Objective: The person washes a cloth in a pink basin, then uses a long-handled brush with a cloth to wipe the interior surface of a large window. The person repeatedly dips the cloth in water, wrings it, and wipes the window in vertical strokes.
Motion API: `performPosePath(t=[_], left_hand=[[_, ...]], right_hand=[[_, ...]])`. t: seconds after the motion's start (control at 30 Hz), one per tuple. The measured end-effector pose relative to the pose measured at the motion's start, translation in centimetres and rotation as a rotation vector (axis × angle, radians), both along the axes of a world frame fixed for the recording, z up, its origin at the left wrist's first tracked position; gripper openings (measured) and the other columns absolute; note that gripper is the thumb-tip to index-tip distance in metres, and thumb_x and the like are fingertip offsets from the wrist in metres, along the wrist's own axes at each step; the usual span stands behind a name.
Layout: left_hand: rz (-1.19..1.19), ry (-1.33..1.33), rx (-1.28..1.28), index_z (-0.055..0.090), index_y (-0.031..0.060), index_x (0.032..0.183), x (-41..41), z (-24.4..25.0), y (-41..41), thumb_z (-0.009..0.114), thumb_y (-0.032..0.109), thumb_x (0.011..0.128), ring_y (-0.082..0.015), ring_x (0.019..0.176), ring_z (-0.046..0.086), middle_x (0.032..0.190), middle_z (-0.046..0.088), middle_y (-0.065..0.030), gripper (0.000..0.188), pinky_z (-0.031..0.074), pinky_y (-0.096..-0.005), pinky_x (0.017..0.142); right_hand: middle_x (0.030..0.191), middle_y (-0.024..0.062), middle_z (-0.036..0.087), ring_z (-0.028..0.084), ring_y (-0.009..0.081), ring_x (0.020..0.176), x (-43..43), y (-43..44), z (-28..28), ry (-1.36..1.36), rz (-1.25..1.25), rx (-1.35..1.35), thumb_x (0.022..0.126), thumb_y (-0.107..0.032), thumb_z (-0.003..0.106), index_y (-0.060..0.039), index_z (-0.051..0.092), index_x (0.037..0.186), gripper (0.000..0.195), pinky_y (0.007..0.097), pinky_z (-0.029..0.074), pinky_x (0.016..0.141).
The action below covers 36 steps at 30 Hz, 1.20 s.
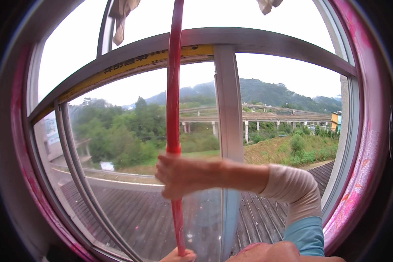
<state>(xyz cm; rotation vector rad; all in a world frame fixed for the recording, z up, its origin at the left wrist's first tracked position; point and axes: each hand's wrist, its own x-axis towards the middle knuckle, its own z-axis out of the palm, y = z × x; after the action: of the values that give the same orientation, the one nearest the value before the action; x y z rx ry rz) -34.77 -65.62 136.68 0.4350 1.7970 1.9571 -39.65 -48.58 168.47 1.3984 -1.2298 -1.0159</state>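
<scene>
A long red pole stands nearly upright before the window, its top running out of the picture. My right hand, slightly blurred, is closed around its middle, just below a joint in the pole; the forearm comes in from the right in a white and blue sleeve. Lower down, at the bottom edge of the picture, my left hand grips the pole's lower end. What the pole's upper end bears or touches is out of view.
A metal window frame crosses the view, with a yellow strip bearing writing under its crossbar. Pink patterned trim edges the opening. Brownish cloth hangs at the top. Outside lie a ribbed roof, trees and an elevated roadway.
</scene>
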Motion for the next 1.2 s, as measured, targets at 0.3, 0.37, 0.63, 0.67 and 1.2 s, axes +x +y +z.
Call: performPosePath(t=[0.3, 0.37, 0.63, 0.67, 1.2], left_hand=[[-0.141, 0.211, 0.140, 0.045, 0.0088, 0.063, -1.7, 10.9, 7.2, 0.058, 0.026, 0.093, -0.0050, 0.043, 0.039, 0.054, 0.044, 0.0038, 0.037, 0.029, -0.0215, 0.039], [-0.105, 0.178, 0.120, 0.046, 0.0078, 0.063, -1.3, 11.8, 7.8, 0.061, 0.027, 0.091, -0.0053, 0.047, 0.038, 0.054, 0.043, 0.0034, 0.037, 0.027, -0.0228, 0.042], [-0.147, 0.306, -0.073, 0.049, 0.0064, 0.065, -0.3, 10.0, 5.1, 0.060, 0.022, 0.092, -0.0035, 0.058, 0.038, 0.062, 0.043, 0.0058, 0.033, 0.028, -0.0239, 0.050], [-0.180, 0.294, -0.069, 0.048, 0.0067, 0.065, -0.1, 9.4, 4.0, 0.060, 0.021, 0.091, -0.0033, 0.060, 0.038, 0.063, 0.042, 0.0061, 0.033, 0.028, -0.0239, 0.051], [0.768, 0.506, -0.482, 0.057, 0.0035, 0.065, 7.7, -0.3, -17.5, 0.065, 0.017, 0.085, -0.0074, 0.052, 0.045, 0.055, 0.048, 0.0038, 0.025, 0.037, -0.0270, 0.046]], right_hand=[[0.085, 0.0041, 0.062, 0.059, 0.0199, 0.095, -2.6, 9.7, 13.9, 0.125, 0.123, -0.498, 0.062, -0.014, 0.078, -0.0094, 0.066, 0.065, 0.013, 0.0340, 0.044, 0.100], [0.083, 0.0025, 0.061, 0.059, 0.0193, 0.092, -3.2, 11.0, 13.6, 0.140, 0.094, -0.539, 0.062, -0.013, 0.077, -0.0097, 0.065, 0.064, 0.013, 0.0336, 0.043, 0.100], [0.079, 0.0022, 0.060, 0.058, 0.0161, 0.089, -2.7, 11.4, 7.8, 0.031, 0.066, -0.659, 0.054, -0.018, 0.080, -0.0099, 0.064, 0.056, 0.018, 0.0321, 0.044, 0.094], [0.078, 0.0028, 0.059, 0.058, 0.0172, 0.088, -2.9, 10.8, 7.1, 0.019, 0.104, -0.670, 0.050, -0.017, 0.081, -0.0091, 0.064, 0.055, 0.020, 0.0325, 0.045, 0.094], [0.068, 0.0021, 0.051, 0.054, 0.0193, 0.075, -1.7, -6.0, -1.3, -0.165, 0.430, -0.713, 0.045, -0.026, 0.070, -0.0134, 0.047, 0.048, 0.026, 0.0359, 0.042, 0.083]])
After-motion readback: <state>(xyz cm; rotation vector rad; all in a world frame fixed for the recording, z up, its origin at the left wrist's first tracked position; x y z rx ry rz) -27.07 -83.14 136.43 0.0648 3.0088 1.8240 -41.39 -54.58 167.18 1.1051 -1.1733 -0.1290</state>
